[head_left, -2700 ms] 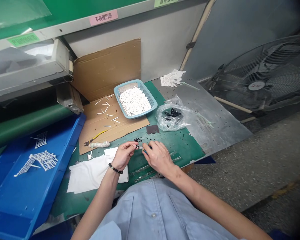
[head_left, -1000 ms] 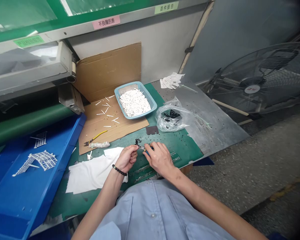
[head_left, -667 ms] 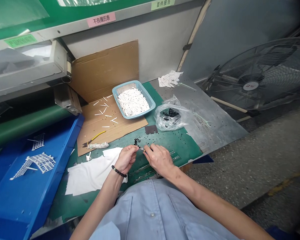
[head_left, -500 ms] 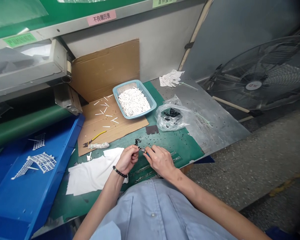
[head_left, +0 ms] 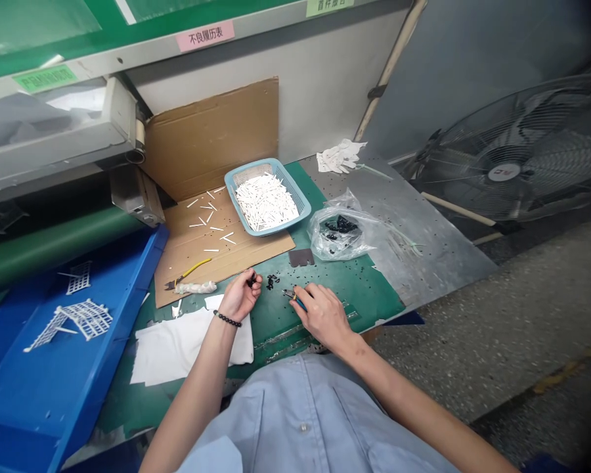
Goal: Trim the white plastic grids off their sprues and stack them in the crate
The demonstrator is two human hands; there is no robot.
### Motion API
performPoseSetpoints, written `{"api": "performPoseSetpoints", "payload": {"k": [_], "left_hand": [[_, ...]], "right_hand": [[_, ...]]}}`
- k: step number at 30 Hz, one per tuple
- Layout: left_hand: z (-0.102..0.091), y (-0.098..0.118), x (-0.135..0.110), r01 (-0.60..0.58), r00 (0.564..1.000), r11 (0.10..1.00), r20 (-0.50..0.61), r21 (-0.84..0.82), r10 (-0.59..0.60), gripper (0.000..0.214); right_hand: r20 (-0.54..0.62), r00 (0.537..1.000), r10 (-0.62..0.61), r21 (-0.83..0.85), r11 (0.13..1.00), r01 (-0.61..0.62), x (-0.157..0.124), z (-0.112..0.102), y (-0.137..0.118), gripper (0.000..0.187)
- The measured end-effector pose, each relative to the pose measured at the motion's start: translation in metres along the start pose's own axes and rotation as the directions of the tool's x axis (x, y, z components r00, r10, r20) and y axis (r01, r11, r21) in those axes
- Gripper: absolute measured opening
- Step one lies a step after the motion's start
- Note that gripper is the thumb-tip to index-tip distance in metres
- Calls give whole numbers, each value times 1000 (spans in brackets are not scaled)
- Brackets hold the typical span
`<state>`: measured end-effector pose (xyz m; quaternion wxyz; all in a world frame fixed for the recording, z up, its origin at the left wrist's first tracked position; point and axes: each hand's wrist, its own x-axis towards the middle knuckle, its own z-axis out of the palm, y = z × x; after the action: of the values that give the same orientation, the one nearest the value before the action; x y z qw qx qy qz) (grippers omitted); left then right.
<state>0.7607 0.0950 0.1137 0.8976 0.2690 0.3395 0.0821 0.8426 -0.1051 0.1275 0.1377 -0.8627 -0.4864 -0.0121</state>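
The person's left hand [head_left: 240,295] is curled, its fingers [head_left: 252,284] pinched closed on what looks like a small black piece [head_left: 253,280], though the piece is too small to make out clearly. The right hand [head_left: 322,316] is wrapped around small blue-handled pliers [head_left: 295,299], their tips pointing toward the left hand, with the jaws too small to judge. Between the hands, a loose cluster of black bits [head_left: 272,282] lies on a green work mat [head_left: 359,289], placed where either hand can reach it. Farther off, a plastic bag [head_left: 342,240] holds more black pieces, and a pale blue basket [head_left: 295,190] of white sticks sits on a cardboard sheet [head_left: 256,246], seemingly to keep them together. Yellow-handled side cutters [head_left: 190,272] lie on the cardboard within easy reach.
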Motion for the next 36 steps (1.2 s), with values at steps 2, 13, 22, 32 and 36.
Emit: {"api": "performPoseSetpoints", "payload": {"k": [2, 13, 22, 32, 36], "left_hand": [[-1, 2, 6, 17, 999, 1000, -29, -1, -17, 10], [-7, -10, 36, -205, 924, 179, 129, 962, 361, 20], [-7, -5, 34, -198, 924, -329, 288, 923, 251, 27], [-3, 7, 41, -313, 913, -383, 387, 869, 131, 20], [3, 1, 30, -171, 962, 256, 105, 951, 253, 6]], "right_hand": [[12, 1000, 3, -1, 1000, -3, -2, 1, 0, 22], [29, 999, 30, -8, 1000, -30, -13, -2, 0, 19], [-1, 999, 40, 1, 999, -40, -15, -3, -1, 20], [-10, 999, 36, 7, 999, -35, -15, -4, -4, 19], [-23, 999, 45, 6, 999, -45, -12, -11, -4, 21]]}}
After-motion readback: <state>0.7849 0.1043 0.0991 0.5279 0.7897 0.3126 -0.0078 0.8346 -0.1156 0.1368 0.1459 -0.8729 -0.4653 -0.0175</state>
